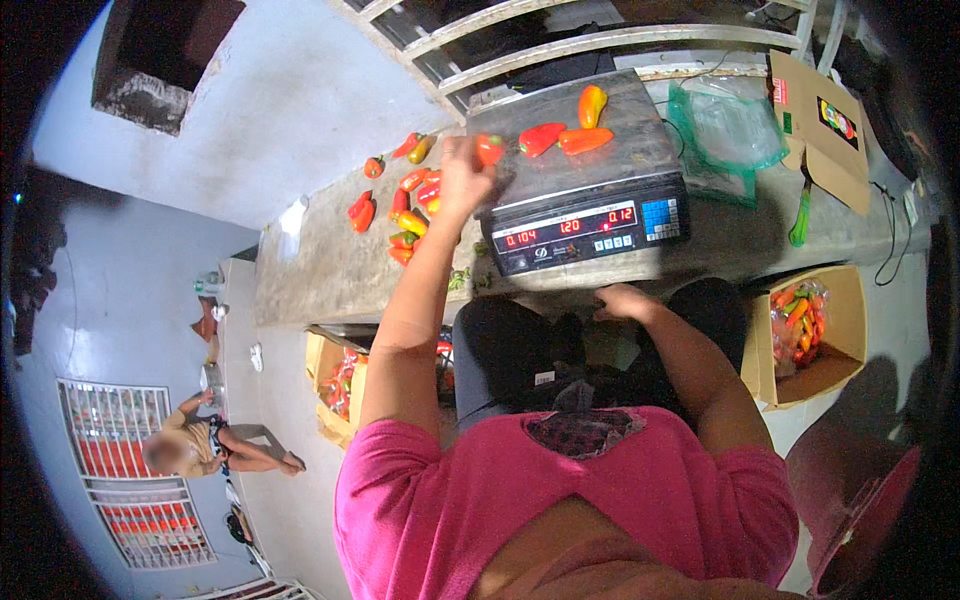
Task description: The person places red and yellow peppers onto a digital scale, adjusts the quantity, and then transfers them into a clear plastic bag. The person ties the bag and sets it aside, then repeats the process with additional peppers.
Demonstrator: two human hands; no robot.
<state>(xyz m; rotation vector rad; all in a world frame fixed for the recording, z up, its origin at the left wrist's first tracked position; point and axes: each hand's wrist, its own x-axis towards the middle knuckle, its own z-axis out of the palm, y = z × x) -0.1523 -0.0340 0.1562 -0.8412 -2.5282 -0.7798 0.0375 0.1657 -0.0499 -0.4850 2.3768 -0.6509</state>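
My left hand (pixel 466 180) holds a red-orange pepper (pixel 490 150) at the left edge of a digital scale's platform (pixel 622 165). On the platform lie a red pepper (pixel 541 139), an orange one (pixel 586 141) and a yellow-orange one (pixel 592 106). The scale's lit display (pixel 570 226) faces me. Left of the scale, several red, orange and yellow peppers (pixel 412 223) are spread over the concrete counter (pixel 300 277). My right hand (pixel 625 302) rests by the counter's front edge, near my knee, with no object visible in it; its fingers are partly hidden.
Green mesh and clear plastic bags (pixel 727 135), a flattened cardboard box (pixel 821 127) and a green-handled knife (pixel 802 214) lie right of the scale. Cardboard boxes with bagged peppers stand below at right (pixel 840 375) and left (pixel 326 360). A person (pixel 195 446) sits far left.
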